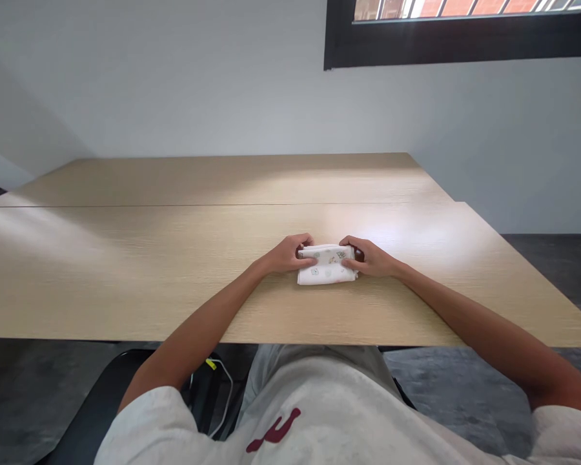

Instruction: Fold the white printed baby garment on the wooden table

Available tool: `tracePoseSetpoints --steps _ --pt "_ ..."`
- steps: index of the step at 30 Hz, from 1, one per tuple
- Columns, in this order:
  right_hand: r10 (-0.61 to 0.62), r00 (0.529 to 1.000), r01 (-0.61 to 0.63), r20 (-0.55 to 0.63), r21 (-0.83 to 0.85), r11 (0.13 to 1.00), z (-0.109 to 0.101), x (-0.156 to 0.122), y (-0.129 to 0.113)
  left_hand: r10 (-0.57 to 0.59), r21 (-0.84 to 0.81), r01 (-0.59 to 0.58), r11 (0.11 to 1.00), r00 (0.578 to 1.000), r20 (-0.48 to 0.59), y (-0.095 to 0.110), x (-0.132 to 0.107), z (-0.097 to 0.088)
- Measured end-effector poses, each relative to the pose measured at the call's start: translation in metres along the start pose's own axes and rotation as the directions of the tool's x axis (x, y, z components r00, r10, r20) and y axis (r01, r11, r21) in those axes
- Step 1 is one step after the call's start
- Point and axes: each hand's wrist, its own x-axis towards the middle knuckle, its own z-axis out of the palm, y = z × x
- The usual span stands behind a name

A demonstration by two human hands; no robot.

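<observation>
A small white cloth [327, 274] with a faint printed pattern lies folded into a compact rectangle on the wooden table, near its front edge. My left hand [290, 253] grips its left end, thumb on the front face and fingers curled behind. At the right end my right hand [368, 257] pinches it the same way, thumb pressed on the front. The fingers behind the cloth are partly hidden.
The pale wooden table [126, 271] stretches far to the left, with a seam [174, 205] along its back part. A white wall [198, 77] and a dark window frame [416, 48] stand behind. A black chair [111, 400] is at the lower left.
</observation>
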Motion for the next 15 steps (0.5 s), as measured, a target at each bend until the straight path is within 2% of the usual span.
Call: tracePoseSetpoints --steps 3,6,9,12,15 --pt "-0.031 0.999 0.029 0.044 0.051 0.998 -0.003 -0.001 -0.001 0.054 0.086 -0.061 0.994 0.996 0.077 0.003 0.001 -0.001" --pt "-0.078 0.989 0.064 0.126 0.112 0.992 -0.005 -0.001 -0.002 0.101 0.098 -0.112 0.989 0.989 0.112 0.005 0.003 0.000" --pt "-0.091 0.979 0.070 0.183 0.119 0.990 -0.005 -0.001 -0.005 0.113 0.066 -0.121 0.990 0.987 0.118 0.005 0.002 0.003" --pt "-0.104 0.980 0.084 0.172 0.125 0.989 -0.005 -0.002 -0.007 0.113 0.047 -0.119 0.992 0.986 0.122 0.005 0.000 0.008" --pt "-0.111 0.976 0.079 0.185 0.175 0.981 -0.005 -0.003 -0.007 0.168 0.060 -0.172 0.983 0.983 0.072 0.007 -0.001 0.014"
